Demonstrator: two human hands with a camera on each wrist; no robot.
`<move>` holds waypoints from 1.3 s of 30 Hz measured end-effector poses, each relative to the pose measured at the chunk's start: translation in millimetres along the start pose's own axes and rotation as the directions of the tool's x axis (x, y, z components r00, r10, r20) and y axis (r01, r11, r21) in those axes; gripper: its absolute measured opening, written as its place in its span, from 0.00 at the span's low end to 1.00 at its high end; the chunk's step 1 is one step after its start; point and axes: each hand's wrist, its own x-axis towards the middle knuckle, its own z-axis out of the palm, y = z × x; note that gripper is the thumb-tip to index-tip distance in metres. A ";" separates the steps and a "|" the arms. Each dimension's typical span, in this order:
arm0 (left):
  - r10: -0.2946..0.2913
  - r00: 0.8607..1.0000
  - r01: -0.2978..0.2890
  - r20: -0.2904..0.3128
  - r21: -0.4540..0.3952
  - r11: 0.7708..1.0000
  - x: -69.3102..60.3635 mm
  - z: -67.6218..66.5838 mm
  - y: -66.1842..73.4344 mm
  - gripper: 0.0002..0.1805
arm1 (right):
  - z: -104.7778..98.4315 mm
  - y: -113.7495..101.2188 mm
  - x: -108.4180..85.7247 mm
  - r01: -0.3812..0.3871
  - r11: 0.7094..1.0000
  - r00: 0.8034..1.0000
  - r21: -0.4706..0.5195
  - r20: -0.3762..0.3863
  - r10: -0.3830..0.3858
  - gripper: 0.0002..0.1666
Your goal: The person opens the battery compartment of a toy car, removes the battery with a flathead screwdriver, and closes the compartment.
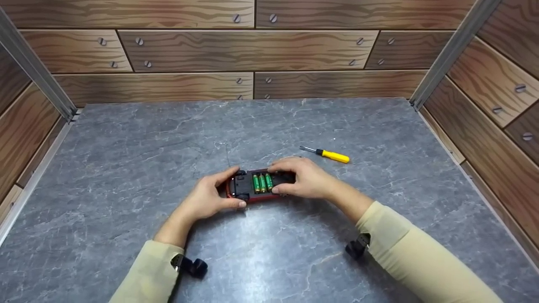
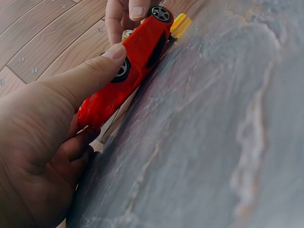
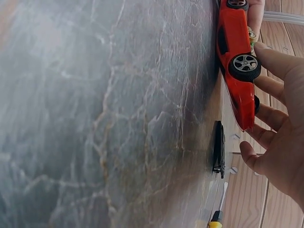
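Both hands hold one workpiece in the head view. A red plastic toy car with a black underside (image 1: 243, 184) lies wheels up near the centre of the grey marbled surface (image 1: 147, 147). The left hand (image 1: 206, 195) grips the left end between thumb and fingers. The right hand (image 1: 310, 179) holds the right end, index finger at the far edge and thumb at the near side, its tip beside the batteries. Three green cylindrical batteries (image 1: 262, 183) sit side by side in a recess of the underside. Beyond the right hand lies a yellow-handled screwdriver with a metal shaft (image 1: 335, 156), apart from the car.

Left wrist view: the left thumb presses the red side next to a black-tyred wheel with silver spokes (image 2: 124, 70); the other fingers are partly hidden.

Right wrist view: the right thumb reaches the batteries; the remaining fingers curve behind the car. A flat black part (image 3: 218, 149) rests on the surface between car and screwdriver.
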 end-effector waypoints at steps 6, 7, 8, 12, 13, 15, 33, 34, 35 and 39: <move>-0.001 1.000 0.001 0.001 -0.002 1.000 0.1 0.1 -1.2 0.55 | 0.2 -1.0 2.2 0.001 1.000 1.000 -0.006 0.012 0.000 0.32; -0.001 1.000 0.001 0.001 -0.002 1.000 0.3 0.3 -1.1 0.55 | 0.6 -1.0 2.5 0.006 1.000 1.000 -0.008 0.011 -0.006 0.32; 0.001 1.000 -0.001 0.001 -0.003 1.000 0.3 0.4 -0.7 0.55 | 1.0 -0.9 2.7 0.011 1.000 1.000 -0.010 0.010 -0.011 0.32; 0.004 1.000 -0.004 -0.003 -0.003 1.000 0.4 0.2 0.2 0.55 | 2.4 -0.2 4.7 0.023 1.000 1.000 -0.020 0.009 -0.023 0.32; 0.003 1.000 -0.003 -0.005 -0.001 1.000 0.1 0.1 0.3 0.55 | 2.6 -0.3 5.1 0.026 0.999 1.000 -0.023 0.009 -0.025 0.32; 0.002 1.000 -0.002 -0.005 0.000 1.000 -0.4 0.0 0.3 0.55 | 2.8 -0.5 5.5 0.028 0.999 1.000 -0.025 0.010 -0.027 0.31; -0.001 1.000 0.001 -0.005 -0.001 1.000 1.0 1.2 -0.5 0.55 | 1.5 -2.7 6.2 -0.015 0.999 0.999 -0.043 0.029 0.016 0.30; 0.000 1.000 0.000 -0.006 -0.003 1.000 1.0 1.3 -0.7 0.55 | 1.7 -2.6 6.5 -0.017 0.999 0.999 -0.045 0.030 0.018 0.30; 0.002 1.000 -0.002 -0.007 -0.007 1.000 1.1 1.4 -1.0 0.54 | 1.6 -2.7 6.6 -0.014 0.999 0.999 -0.045 0.030 0.015 0.30; -0.002 1.000 0.002 -0.010 -0.017 1.000 1.0 1.5 -0.8 0.53 | 2.2 -2.0 7.3 0.005 0.999 1.000 -0.050 0.030 -0.004 0.29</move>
